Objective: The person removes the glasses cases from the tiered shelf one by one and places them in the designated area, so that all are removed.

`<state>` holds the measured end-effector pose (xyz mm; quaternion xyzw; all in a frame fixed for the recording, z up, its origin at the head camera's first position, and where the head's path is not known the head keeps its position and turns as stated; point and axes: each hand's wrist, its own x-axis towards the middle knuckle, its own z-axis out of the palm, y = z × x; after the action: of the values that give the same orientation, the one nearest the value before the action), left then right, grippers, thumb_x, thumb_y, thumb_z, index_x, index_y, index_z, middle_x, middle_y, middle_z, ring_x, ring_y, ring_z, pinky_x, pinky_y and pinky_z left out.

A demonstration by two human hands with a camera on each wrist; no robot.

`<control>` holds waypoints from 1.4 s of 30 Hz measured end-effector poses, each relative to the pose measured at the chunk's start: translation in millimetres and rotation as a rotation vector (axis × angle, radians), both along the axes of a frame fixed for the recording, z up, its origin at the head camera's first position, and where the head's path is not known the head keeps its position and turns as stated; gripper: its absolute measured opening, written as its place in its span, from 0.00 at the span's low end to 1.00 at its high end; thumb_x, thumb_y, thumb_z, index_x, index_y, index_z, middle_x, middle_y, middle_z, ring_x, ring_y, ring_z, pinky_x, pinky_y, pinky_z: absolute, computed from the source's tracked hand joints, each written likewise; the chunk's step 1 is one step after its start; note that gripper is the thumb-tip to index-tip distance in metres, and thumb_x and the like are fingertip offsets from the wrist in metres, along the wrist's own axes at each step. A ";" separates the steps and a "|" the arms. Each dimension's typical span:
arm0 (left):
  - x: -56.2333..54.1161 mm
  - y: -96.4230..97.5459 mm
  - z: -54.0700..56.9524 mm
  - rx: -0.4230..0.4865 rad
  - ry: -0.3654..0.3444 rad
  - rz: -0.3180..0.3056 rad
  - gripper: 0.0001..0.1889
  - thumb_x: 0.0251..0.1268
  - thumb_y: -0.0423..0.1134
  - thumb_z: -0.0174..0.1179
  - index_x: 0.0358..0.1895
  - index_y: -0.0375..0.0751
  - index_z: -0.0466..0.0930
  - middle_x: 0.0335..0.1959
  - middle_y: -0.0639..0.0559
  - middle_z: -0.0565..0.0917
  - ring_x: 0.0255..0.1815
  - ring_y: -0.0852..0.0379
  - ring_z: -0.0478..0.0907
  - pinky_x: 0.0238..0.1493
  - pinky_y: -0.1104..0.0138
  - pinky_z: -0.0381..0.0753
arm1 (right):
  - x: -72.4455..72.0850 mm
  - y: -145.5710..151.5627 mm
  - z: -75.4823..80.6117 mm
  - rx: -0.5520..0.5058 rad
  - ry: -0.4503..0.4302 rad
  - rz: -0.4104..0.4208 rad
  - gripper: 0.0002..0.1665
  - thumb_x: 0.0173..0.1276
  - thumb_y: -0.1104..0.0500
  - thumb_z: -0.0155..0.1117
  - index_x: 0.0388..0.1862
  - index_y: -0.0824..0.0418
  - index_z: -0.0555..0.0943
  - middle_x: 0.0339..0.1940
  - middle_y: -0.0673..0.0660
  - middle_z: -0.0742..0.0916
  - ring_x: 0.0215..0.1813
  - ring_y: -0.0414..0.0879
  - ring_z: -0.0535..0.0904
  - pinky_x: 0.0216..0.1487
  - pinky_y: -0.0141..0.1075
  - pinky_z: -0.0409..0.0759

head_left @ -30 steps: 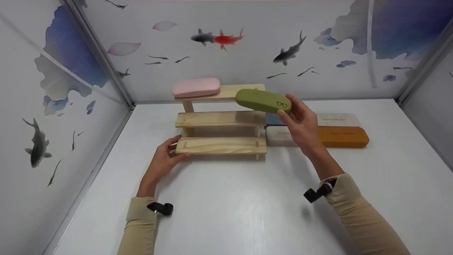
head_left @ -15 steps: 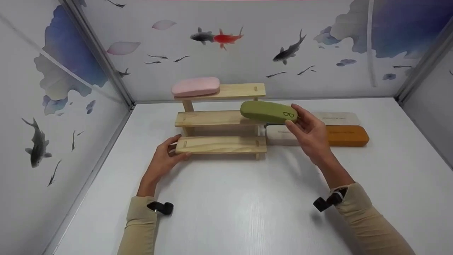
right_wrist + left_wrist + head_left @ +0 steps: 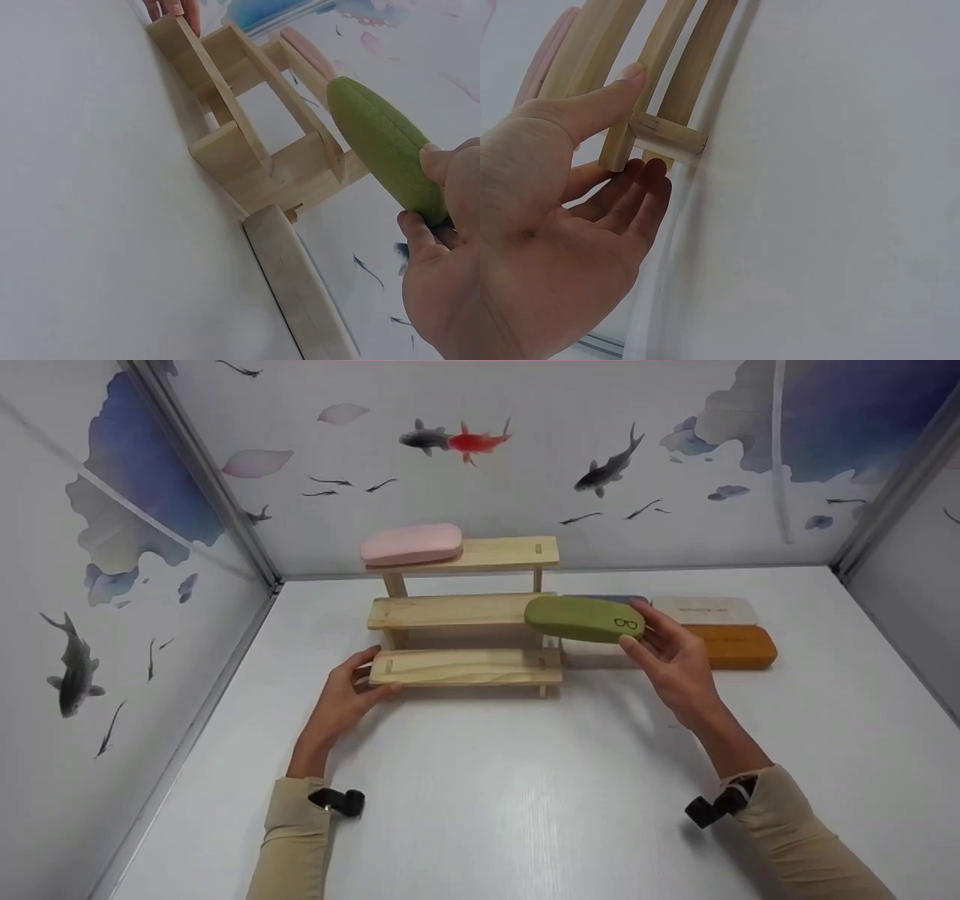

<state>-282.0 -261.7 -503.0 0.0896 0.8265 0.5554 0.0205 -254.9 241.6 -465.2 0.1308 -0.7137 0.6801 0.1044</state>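
A green glasses case with a small glasses drawing is pinched at its right end by my right hand. The case hovers above the table, over the right end of the middle shelf in the head view. My left hand grips the left end of the lowest step of a three-step wooden rack; in the left wrist view the thumb lies on top and the fingers reach under the board. A pink glasses case rests on the left of the top step.
Right of the rack, an orange case, a white case and a blue case lie on the table. A pale case lies beside the rack, partly hidden in the head view. Printed walls stand behind and left.
My right hand has lowered the green glasses case and drawn it to the right, away from the top step. The left hand stays on the rack.
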 end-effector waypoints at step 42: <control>1.5 -1.1 -1.6 -0.020 -0.009 0.005 0.48 0.68 0.44 0.78 0.85 0.35 0.60 0.82 0.37 0.69 0.79 0.39 0.72 0.74 0.56 0.81 | 30.9 62.1 -34.0 0.214 -0.076 0.031 0.40 0.80 0.59 0.69 0.85 0.66 0.65 0.83 0.72 0.70 0.73 0.29 0.77 0.69 0.22 0.80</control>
<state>-280.6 -262.8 -504.6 0.0848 0.8320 0.5477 0.0235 -224.0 303.7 -499.2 0.1263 -0.7835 0.6062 0.0521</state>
